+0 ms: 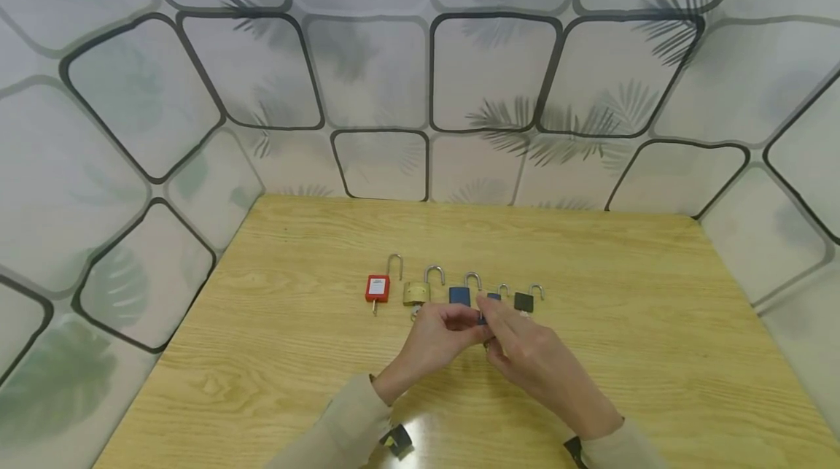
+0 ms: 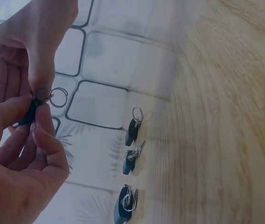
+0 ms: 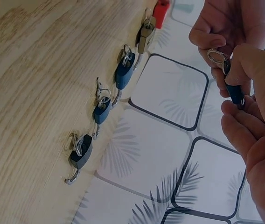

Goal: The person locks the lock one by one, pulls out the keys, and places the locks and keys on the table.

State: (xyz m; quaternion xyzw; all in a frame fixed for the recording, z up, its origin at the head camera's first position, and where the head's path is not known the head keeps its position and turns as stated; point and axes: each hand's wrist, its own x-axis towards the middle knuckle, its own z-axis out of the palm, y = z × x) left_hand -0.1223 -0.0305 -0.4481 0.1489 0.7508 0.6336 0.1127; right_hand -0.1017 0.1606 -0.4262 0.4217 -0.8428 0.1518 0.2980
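The back edge of the surface [image 1: 295, 308] is well past my hands, where it meets the patterned wall [image 1: 367, 68]. The wood runs wide on my left and right, so the side edges are well apart from me too. Just past my fingers, five locks sit in a row: a red lock [image 1: 377, 289], a gold lock [image 1: 416, 292], a big blue lock [image 1: 459, 295], a little blue lock [image 1: 494, 296] and a black lock [image 1: 523, 302]. Their metal loops point to the wall.

The dark blue lock [image 3: 233, 91] is up off the wood — right between my two hands, on my side of the row. My left hand [image 1: 433, 338] pinches it with thumb and fingers, with just the lock's width between them. My right hand [image 1: 534, 349] pinches it too, bent in close — its fingers nearly meet my left ones. A silver ring [image 2: 59, 97] sticks out from one end.
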